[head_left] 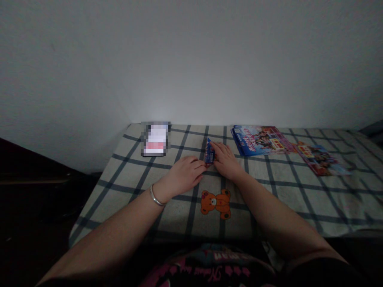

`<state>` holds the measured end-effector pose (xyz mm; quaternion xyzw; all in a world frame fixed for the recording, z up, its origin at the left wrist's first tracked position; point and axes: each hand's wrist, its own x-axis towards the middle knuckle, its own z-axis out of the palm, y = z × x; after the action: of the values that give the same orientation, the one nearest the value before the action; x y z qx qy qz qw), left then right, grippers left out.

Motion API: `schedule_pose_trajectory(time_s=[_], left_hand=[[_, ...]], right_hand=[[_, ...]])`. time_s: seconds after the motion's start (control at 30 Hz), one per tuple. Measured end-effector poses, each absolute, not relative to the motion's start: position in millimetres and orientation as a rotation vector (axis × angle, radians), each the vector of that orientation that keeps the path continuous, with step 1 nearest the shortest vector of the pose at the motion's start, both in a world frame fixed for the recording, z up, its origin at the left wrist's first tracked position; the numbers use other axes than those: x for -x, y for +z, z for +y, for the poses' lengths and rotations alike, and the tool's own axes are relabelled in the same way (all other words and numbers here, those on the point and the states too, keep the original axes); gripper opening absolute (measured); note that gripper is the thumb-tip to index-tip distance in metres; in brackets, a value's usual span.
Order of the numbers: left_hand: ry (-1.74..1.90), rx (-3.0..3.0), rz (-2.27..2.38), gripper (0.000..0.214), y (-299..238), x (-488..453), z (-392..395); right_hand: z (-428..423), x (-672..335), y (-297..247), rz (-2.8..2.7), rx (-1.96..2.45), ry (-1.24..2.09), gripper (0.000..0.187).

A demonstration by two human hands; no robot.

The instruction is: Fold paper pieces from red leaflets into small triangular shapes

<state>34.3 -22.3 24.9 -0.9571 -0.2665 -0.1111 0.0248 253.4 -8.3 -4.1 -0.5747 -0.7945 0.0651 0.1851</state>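
Both my hands meet on a small blue and red packet [209, 154] that stands on edge on the checked cloth [284, 187]. My left hand [184, 173], with a silver bangle on its wrist, pinches the packet's near side. My right hand [225, 160] grips it from the right, fingers curled around it. The packet is too small and dim to read.
A phone [155, 138] with a lit screen lies at the back left of the cloth. Two colourful booklets [259, 139] [321, 159] lie at the back right. An orange bear print [216, 203] sits on the cloth near me. A white wall stands behind; dark floor lies left.
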Motion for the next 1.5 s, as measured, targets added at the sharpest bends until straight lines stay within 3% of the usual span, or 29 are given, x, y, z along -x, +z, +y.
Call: schedule_pose_trajectory(time_s=[0.47,0.6,0.77,0.87,1.5], left_hand=[[-0.435,2.967,-0.877,0.012,20.7,-34.1,-20.2],[-0.508,2.899,-0.996,0.022,15.8,-34.5,-21.5],[-0.644,2.802,-1.169,0.057,6.1,-32.5,-20.3],[-0.633,2.752,-1.231,0.066,1.7,-32.1,-19.3],[-0.796,2.841,-1.171,0.063,2.7,-36.0,-18.6]], right_hand=[[-14.4,-251.3,2.8,-2.160,1.540,0.084,0.056],[-17.1,-249.7,7.0,-2.200,1.534,0.083,0.055],[-20.0,-246.8,8.5,-2.236,1.514,0.097,0.056],[-20.6,-245.4,8.6,-2.249,1.494,0.101,0.056],[-21.5,-242.9,3.8,-2.100,1.169,0.400,0.076]])
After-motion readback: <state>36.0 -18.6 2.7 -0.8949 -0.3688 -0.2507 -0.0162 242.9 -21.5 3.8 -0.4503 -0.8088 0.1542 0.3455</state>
